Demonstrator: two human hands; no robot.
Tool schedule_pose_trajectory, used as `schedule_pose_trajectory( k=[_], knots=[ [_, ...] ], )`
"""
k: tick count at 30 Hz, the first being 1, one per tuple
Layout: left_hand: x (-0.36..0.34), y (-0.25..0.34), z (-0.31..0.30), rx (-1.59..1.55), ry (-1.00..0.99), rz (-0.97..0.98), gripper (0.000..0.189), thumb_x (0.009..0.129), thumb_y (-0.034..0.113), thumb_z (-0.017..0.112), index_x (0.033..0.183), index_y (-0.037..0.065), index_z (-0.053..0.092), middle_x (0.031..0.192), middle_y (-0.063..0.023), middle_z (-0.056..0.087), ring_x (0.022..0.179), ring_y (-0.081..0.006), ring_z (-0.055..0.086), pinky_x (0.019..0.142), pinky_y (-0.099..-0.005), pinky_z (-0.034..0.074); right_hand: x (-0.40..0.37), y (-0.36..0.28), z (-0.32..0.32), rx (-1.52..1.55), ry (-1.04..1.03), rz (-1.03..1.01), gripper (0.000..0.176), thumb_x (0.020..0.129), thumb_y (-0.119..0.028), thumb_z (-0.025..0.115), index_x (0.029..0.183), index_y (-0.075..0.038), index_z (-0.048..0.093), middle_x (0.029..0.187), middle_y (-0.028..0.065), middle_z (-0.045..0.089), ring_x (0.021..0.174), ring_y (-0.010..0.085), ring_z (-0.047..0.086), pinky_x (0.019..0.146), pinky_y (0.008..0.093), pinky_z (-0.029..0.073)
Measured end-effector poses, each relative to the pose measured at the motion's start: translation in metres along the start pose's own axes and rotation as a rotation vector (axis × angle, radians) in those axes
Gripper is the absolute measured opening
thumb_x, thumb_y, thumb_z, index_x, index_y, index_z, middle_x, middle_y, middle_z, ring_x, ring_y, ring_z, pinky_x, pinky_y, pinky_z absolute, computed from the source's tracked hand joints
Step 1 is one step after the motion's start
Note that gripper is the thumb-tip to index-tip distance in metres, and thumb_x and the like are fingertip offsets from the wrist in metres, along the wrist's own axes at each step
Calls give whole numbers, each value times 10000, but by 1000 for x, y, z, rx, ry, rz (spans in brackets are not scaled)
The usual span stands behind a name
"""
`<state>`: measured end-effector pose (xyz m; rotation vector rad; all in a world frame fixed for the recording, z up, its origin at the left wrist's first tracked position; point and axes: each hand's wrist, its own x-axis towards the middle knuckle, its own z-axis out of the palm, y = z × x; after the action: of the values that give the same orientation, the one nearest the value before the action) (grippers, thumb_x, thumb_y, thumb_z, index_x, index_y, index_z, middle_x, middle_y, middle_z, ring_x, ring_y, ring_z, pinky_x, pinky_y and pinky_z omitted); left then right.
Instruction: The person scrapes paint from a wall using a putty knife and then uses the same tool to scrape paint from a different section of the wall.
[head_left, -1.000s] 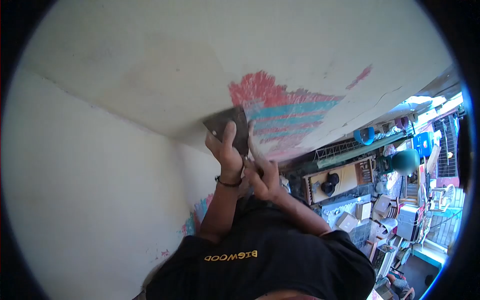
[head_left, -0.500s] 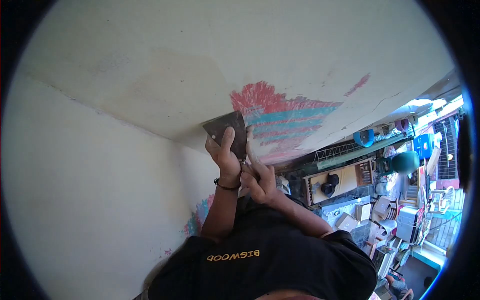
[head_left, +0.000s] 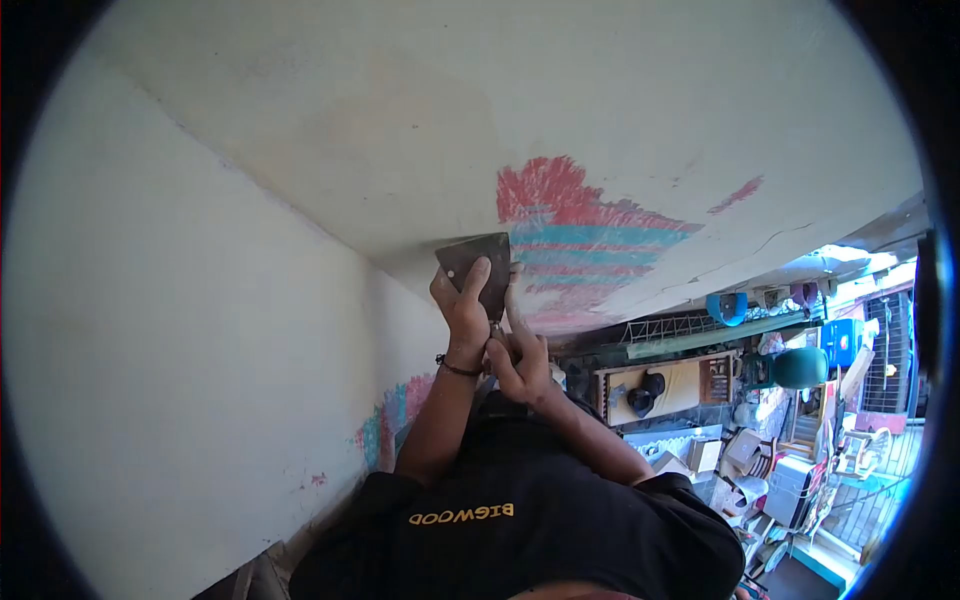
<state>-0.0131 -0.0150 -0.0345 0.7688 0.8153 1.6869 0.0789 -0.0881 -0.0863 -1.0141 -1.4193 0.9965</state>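
Observation:
A wide dark scraper blade (head_left: 488, 262) lies with its far edge against the pale wall (head_left: 620, 90), just left of a patch of red and blue paint (head_left: 600, 240). My left hand (head_left: 462, 318), with a dark bracelet at the wrist, is closed on the blade, one digit laid over its face. Beside it, my right hand (head_left: 522, 370) is closed around the handle end, one finger stretched up along the blade's right edge. The handle is mostly hidden by the hands.
A second wall (head_left: 200, 350) meets the first at a corner on the left, with smaller red and blue marks (head_left: 395, 415) low down. At the right are a wooden bench with a tan top (head_left: 675, 388), a green chair (head_left: 800, 368), a blue container (head_left: 843, 342) and stacked boxes (head_left: 705, 455).
The view has shifted, so the painted patch sits further right in it. Both hands still hold the scraper, whose blade is slightly turned and stays near the patch's left edge.

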Motion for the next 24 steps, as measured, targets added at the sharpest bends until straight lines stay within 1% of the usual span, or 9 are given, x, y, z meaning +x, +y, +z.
schedule_pose_trajectory(
  k=[3, 6, 9, 12, 15, 18, 21, 24],
  knots=[
    [0, -5, -6, -38, 0, -27, 215, 917, 32, 600, 1087, -91, 550, 929, -168, 682, 768, -261, 710, 705, -347, 603, -1, -13, 1, 0, -8, 134, 648, 902, -73, 569, 1466, 105, 305, 531, 79, 488, 475, 114, 487, 511, 292, 417],
    [1, -11, -6, -52, -5, 4, 206, 919, 32, 601, 1078, -91, 553, 921, -170, 682, 778, -265, 711, 710, -349, 605, 4, 9, -3, -55, -30, -45, 630, 913, -67, 562, 1470, 92, 313, 519, 81, 487, 466, 103, 486, 504, 292, 421],
    [2, -3, -2, -65, -25, 3, 196, 923, 36, 606, 1069, -85, 557, 938, -173, 680, 786, -263, 711, 720, -356, 607, 1, -1, 1, -28, -49, 29, 700, 931, -55, 507, 1518, 87, 153, 558, 18, 521, 505, 63, 470, 483, 266, 400],
    [3, -8, -8, -21, -37, 40, 204, 931, 51, 609, 1075, -85, 561, 940, -169, 681, 785, -262, 711, 714, -357, 608, 3, 1, 3, -6, -18, 98, 635, 925, -65, 545, 1486, 81, 285, 541, 101, 519, 500, 88, 509, 505, 290, 430],
    [5, -14, -8, -46, -45, 55, 204, 938, 64, 613, 1073, -80, 563, 944, -165, 681, 783, -259, 710, 713, -355, 612, 6, 5, -4, 130, -43, 99, 645, 920, -65, 548, 1489, 78, 282, 552, 109, 525, 521, 84, 506, 511, 287, 427],
    [2, -11, -4, -33, 70, 30, 199, 943, 70, 613, 1067, -77, 565, 951, -163, 681, 775, -251, 709, 720, -349, 615, 4, -3, 0, -58, -39, -14, 705, 930, -53, 503, 1522, 81, 145, 550, 4, 473, 521, 49, 434, 497, 251, 374],
    [0, -5, -6, -83, -2, -26, 197, 946, 77, 609, 1068, -73, 569, 953, -153, 680, 766, -243, 709, 723, -351, 615, 1, -14, 3, -78, -14, 35, 698, 934, -67, 504, 1517, 89, 155, 549, 6, 471, 522, 48, 436, 495, 249, 371],
    [1, -12, -7, -33, 15, 17, 200, 948, 88, 606, 1067, -69, 571, 931, -144, 681, 754, -240, 710, 704, -352, 611, 2, 14, 0, -34, -22, -48, 689, 937, -72, 504, 1513, 94, 167, 548, 3, 471, 529, 42, 436, 491, 246, 363]
  ],
)
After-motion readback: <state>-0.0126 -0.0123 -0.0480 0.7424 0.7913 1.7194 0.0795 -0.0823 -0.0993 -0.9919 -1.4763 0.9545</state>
